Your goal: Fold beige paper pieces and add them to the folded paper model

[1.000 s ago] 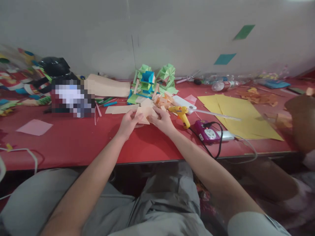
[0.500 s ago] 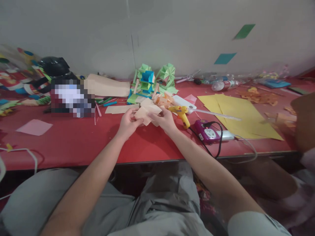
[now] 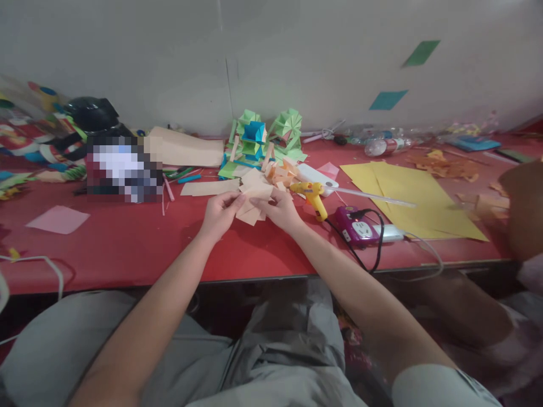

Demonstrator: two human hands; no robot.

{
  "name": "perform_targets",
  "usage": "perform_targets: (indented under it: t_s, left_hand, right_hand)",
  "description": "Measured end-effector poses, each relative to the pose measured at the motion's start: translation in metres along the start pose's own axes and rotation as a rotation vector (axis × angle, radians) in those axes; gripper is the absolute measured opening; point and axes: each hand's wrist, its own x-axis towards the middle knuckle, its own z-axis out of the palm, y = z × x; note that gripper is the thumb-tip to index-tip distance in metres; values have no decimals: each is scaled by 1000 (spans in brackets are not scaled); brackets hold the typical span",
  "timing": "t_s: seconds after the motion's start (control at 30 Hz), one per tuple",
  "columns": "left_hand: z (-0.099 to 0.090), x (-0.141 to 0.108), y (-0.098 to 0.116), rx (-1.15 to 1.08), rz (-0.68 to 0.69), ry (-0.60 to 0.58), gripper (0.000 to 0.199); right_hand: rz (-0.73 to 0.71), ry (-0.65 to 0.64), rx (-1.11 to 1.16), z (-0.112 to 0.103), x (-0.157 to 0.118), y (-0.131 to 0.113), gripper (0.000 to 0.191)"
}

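Between both my hands is a folded piece of cream paper (image 3: 251,212), above the red table near its middle. My left hand (image 3: 221,215) pinches its left side between thumb and fingers. On the opposite side, my right hand (image 3: 281,210) grips it, thumb laid over the paper. More cream paper pieces (image 3: 253,177) lie just behind, partly overlapped by the held one. A yellow glue gun (image 3: 313,196) with a clear glue stick rests to the right of my right hand. Beyond the hands stands a green and blue folded-paper model (image 3: 255,138).
A purple power socket (image 3: 357,227) with a black cable sits at the right front. Yellow sheets (image 3: 418,198) spread farther right, beside another person's arm (image 3: 526,209). At left are a pink square (image 3: 58,219) and a pixelated screen (image 3: 125,169). A plastic bottle (image 3: 387,147) lies behind.
The cream paper has turned and tilted in my hands, with its lower corner now pointing down toward me. My left thumb has shifted up along it; both hands still hold it.
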Motion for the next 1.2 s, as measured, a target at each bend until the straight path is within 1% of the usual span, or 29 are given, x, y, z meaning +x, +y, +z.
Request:
perform_targets:
  t_s: [0.07,0.13,0.23,0.33,0.43,0.5,0.6,0.77,0.87,1.0,1.2]
  left_hand:
    - [0,1,-2,-52,-48,-25,37]
    - [0,1,-3,-122,-97,-45,40]
    - [0,2,-3,-240,-190,-54,43]
    - [0,3,0,-310,-288,-8,42]
    - [-2,3,3,-342,-341,22,39]
    - [-3,3,5,-372,-361,10,37]
    - [-3,4,8,-396,-380,14,34]
    - [-2,4,8,-385,-341,26,34]
    - [-1,4,6,-374,-355,29,30]
    - [-2,5,6,-389,-398,63,22]
    - [-3,6,12,-476,-436,60,20]
  right_hand:
    - [-5,17,-16,0,0,0,41]
    - [-19,3,-23,-1,1,-1,40]
    - [-62,-50,-48,-2,1,-2,32]
    - [-112,-75,-56,-3,3,0,24]
    - [-127,-77,-29,-4,4,4,17]
    - [-120,-84,5,-4,4,7,14]
    - [-121,-96,47,-3,3,6,16]
    - [-79,-102,-20,-2,1,-2,25]
    - [-144,-146,-44,-2,1,-2,23]
    - [-220,-191,-62,-3,2,4,17]
    - [-263,-230,-82,-5,1,6,24]
